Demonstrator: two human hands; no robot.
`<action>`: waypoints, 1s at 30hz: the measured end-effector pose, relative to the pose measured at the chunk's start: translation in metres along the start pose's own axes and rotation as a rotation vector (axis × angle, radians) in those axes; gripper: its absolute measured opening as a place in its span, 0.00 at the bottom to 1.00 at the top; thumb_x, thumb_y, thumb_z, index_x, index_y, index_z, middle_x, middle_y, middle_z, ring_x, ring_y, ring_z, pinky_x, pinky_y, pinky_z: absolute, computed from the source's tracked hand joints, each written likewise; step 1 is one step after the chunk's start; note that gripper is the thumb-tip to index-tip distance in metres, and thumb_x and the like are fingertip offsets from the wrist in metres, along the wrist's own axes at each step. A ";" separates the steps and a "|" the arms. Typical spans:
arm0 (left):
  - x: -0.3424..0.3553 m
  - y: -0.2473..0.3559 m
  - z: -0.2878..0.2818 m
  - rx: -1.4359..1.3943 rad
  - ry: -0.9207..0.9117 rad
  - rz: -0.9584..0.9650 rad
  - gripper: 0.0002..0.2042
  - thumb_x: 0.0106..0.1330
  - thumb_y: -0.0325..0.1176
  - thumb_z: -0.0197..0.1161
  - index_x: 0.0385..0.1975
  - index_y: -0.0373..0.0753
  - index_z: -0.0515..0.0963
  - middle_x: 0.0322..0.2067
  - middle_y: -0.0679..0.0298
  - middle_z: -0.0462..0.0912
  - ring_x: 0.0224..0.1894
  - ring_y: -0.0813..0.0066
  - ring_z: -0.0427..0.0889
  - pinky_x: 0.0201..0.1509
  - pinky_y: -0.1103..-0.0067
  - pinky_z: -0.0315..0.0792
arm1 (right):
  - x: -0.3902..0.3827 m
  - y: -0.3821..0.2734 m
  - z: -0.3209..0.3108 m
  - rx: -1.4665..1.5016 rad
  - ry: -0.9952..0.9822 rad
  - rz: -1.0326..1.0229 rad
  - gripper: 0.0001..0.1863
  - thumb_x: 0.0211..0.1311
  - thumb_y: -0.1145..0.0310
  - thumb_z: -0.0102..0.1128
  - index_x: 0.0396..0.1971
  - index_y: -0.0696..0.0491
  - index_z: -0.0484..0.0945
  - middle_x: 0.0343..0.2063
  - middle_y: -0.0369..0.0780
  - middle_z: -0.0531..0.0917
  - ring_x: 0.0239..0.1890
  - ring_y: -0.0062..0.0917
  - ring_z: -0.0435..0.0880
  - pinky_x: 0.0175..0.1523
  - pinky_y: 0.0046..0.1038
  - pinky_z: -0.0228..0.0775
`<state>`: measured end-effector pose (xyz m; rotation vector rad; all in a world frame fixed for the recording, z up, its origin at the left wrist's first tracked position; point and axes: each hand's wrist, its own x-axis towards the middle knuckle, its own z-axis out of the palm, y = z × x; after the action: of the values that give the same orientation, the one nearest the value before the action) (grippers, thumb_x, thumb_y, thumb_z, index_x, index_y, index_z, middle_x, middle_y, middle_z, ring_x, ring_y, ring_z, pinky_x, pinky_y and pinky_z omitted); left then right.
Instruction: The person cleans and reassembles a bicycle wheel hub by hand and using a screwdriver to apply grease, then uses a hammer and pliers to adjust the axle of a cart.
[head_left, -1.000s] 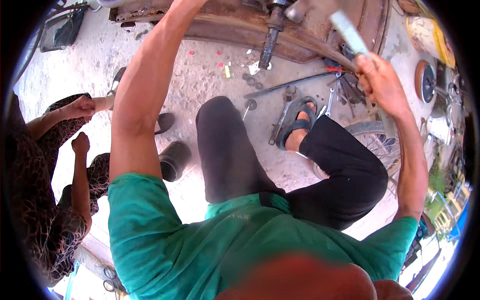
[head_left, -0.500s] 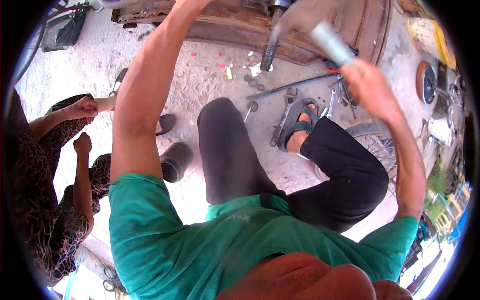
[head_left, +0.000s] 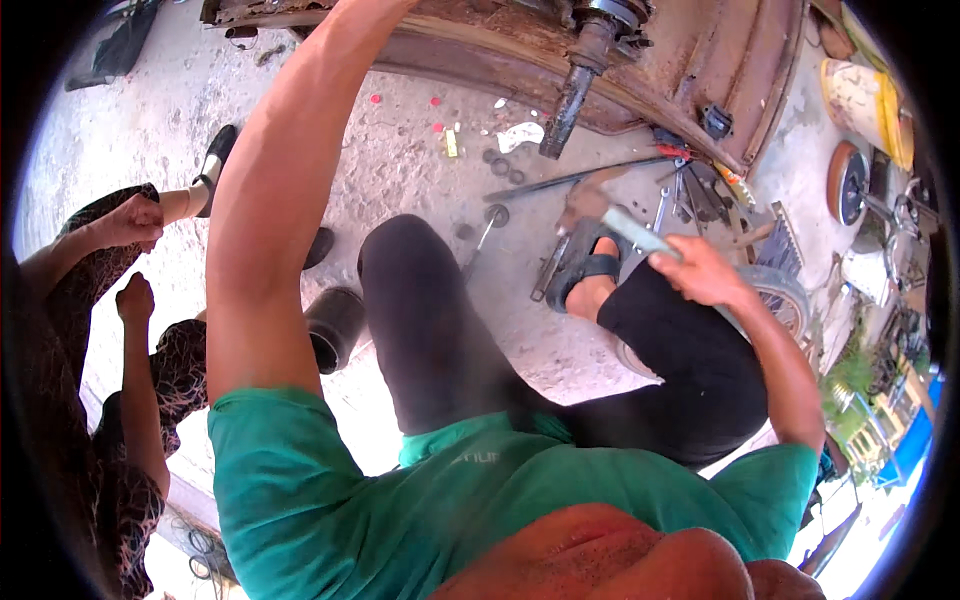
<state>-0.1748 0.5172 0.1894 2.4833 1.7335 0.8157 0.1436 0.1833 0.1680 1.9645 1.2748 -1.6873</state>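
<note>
My right hand (head_left: 705,268) is closed round the pale grey-blue handle of a hammer (head_left: 640,236). The rusty brown head points up and to the left, above my sandalled foot (head_left: 590,275). Up at the top edge, my left arm (head_left: 285,170) stretches forward and its hand lies outside the picture. Ahead of me a greasy dark metal shaft (head_left: 575,100) juts down from a rusty metal frame (head_left: 470,52). A clear gap separates the hammer from the shaft.
Spanners (head_left: 662,210) and a long dark bar (head_left: 560,182) lie on the floor near my foot. A black cylinder (head_left: 335,325) is by my knee (head_left: 410,260). At left sits another person (head_left: 130,220) with hands drawn in. A yellow-white bucket (head_left: 860,105) stands far right.
My right hand has come down and slightly left with the hammer, whose head is now lower, away from the shaft. The view has shifted a little.
</note>
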 end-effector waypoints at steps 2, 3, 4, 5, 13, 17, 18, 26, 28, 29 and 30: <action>0.001 0.005 -0.005 0.018 -0.039 -0.027 0.26 0.65 0.49 0.59 0.59 0.41 0.75 0.37 0.43 0.87 0.42 0.41 0.86 0.50 0.54 0.78 | 0.032 0.006 0.020 -0.152 -0.046 -0.044 0.21 0.73 0.50 0.58 0.41 0.56 0.79 0.25 0.42 0.82 0.27 0.31 0.82 0.34 0.36 0.75; -0.001 0.002 -0.003 0.019 -0.012 -0.006 0.26 0.65 0.49 0.59 0.59 0.41 0.76 0.37 0.43 0.87 0.42 0.42 0.86 0.50 0.54 0.78 | 0.049 0.001 0.030 -0.246 -0.059 -0.054 0.23 0.73 0.48 0.56 0.43 0.56 0.82 0.29 0.47 0.86 0.34 0.40 0.87 0.42 0.42 0.77; 0.000 0.001 0.001 0.001 0.021 0.022 0.25 0.65 0.49 0.59 0.58 0.41 0.76 0.37 0.44 0.88 0.42 0.42 0.86 0.51 0.55 0.78 | 0.070 0.012 0.039 -0.285 -0.059 -0.044 0.24 0.72 0.48 0.56 0.46 0.56 0.82 0.31 0.48 0.86 0.37 0.42 0.87 0.45 0.43 0.77; 0.001 0.001 0.004 -0.007 0.051 0.051 0.25 0.65 0.49 0.59 0.58 0.42 0.77 0.37 0.45 0.88 0.42 0.42 0.86 0.51 0.55 0.78 | 0.098 0.029 0.053 -0.323 -0.065 -0.042 0.24 0.72 0.47 0.56 0.48 0.55 0.82 0.33 0.49 0.87 0.40 0.44 0.87 0.49 0.43 0.77; -0.001 0.006 -0.006 -0.082 0.019 0.005 0.23 0.64 0.49 0.60 0.53 0.42 0.81 0.33 0.48 0.88 0.41 0.47 0.87 0.51 0.57 0.78 | 0.092 -0.108 -0.007 0.823 0.164 -0.561 0.26 0.70 0.46 0.62 0.56 0.52 0.82 0.50 0.38 0.85 0.52 0.27 0.82 0.52 0.32 0.73; 0.001 0.007 -0.008 -0.081 0.002 -0.013 0.22 0.63 0.48 0.61 0.52 0.41 0.81 0.32 0.50 0.88 0.40 0.47 0.87 0.50 0.58 0.78 | 0.073 -0.170 -0.023 0.935 0.318 -0.572 0.25 0.67 0.46 0.66 0.49 0.54 0.84 0.38 0.33 0.86 0.43 0.20 0.81 0.50 0.24 0.70; 0.001 0.007 -0.007 -0.067 0.008 -0.003 0.22 0.64 0.48 0.61 0.52 0.41 0.81 0.32 0.50 0.88 0.40 0.47 0.87 0.50 0.58 0.78 | 0.075 -0.174 -0.023 0.920 0.354 -0.580 0.25 0.67 0.46 0.67 0.48 0.54 0.84 0.37 0.33 0.86 0.42 0.19 0.81 0.49 0.24 0.70; 0.001 0.006 -0.007 -0.070 0.015 0.006 0.21 0.64 0.48 0.61 0.51 0.41 0.82 0.32 0.51 0.88 0.40 0.49 0.87 0.50 0.60 0.78 | 0.078 -0.165 -0.041 0.779 0.210 -0.576 0.21 0.68 0.47 0.67 0.44 0.52 0.86 0.36 0.33 0.87 0.41 0.16 0.82 0.48 0.24 0.69; 0.002 0.009 -0.008 -0.078 -0.018 -0.024 0.22 0.64 0.48 0.61 0.51 0.41 0.82 0.33 0.52 0.88 0.40 0.50 0.87 0.50 0.60 0.78 | 0.075 -0.162 -0.041 0.911 0.127 -0.533 0.21 0.67 0.48 0.66 0.44 0.51 0.86 0.37 0.33 0.87 0.41 0.17 0.83 0.49 0.25 0.68; 0.002 0.010 -0.008 -0.082 -0.035 -0.039 0.22 0.64 0.48 0.61 0.51 0.41 0.82 0.33 0.52 0.88 0.40 0.50 0.87 0.50 0.60 0.78 | 0.074 -0.161 -0.042 0.977 0.084 -0.512 0.21 0.67 0.48 0.66 0.44 0.51 0.86 0.37 0.33 0.87 0.41 0.18 0.83 0.50 0.25 0.68; 0.003 0.010 -0.008 -0.074 -0.031 -0.031 0.22 0.63 0.48 0.61 0.51 0.41 0.82 0.33 0.52 0.88 0.40 0.50 0.87 0.50 0.60 0.78 | 0.076 -0.160 -0.042 1.025 0.048 -0.500 0.20 0.67 0.48 0.67 0.44 0.51 0.86 0.37 0.33 0.88 0.42 0.19 0.83 0.50 0.25 0.68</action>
<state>-0.1685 0.5133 0.2001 2.4036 1.6954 0.8188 0.0495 0.3390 0.1667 2.2586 1.0467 -2.9943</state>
